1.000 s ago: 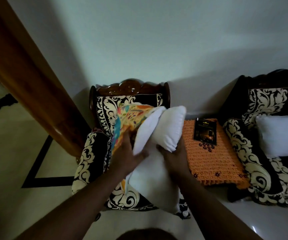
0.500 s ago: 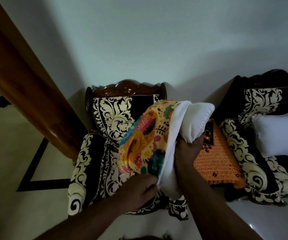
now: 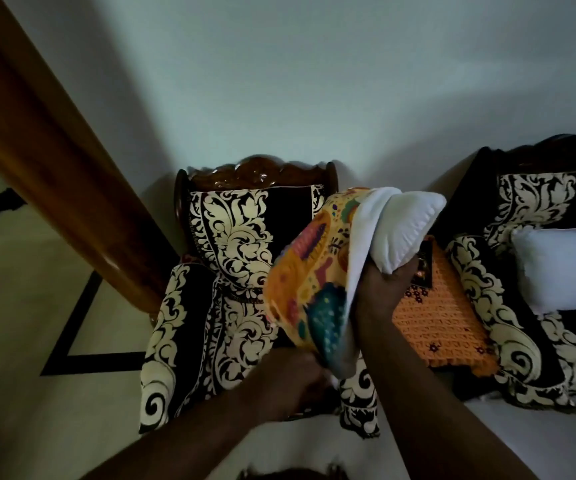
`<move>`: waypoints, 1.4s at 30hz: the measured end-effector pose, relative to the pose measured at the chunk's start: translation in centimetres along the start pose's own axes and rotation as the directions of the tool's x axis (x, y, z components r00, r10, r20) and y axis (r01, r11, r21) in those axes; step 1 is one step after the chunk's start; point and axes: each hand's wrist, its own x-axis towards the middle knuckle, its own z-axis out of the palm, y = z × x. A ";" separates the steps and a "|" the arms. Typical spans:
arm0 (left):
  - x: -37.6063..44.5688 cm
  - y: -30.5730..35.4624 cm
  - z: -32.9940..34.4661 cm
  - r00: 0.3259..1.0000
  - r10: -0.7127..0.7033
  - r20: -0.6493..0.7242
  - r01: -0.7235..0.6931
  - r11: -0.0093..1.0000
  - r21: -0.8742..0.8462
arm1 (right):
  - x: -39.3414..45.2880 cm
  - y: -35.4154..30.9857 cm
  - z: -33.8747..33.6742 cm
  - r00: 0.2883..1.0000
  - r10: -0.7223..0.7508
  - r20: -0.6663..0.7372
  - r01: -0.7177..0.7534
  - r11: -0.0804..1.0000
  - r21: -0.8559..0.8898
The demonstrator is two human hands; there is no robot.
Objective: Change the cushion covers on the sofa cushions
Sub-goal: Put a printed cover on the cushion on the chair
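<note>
Head view: white cushion insert [image 3: 397, 230] partly inside patterned cover [image 3: 310, 282], held above armchair [image 3: 231, 271]. Right hand [image 3: 383, 289] clenched round insert. Left hand [image 3: 297, 379] grasping cover's lower edge. Risks: insert bunching crooked under squeeze; cover edge slipping from left grasp; bundle dropping onto orange mat [image 3: 442, 327].
</note>
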 end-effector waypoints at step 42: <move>13.0 -15.2 2.8 0.387 -0.813 0.435 0.921 0.362 -0.143 | 7.4 8.9 -6.7 0.239 0.222 0.945 0.969 0.011 -0.247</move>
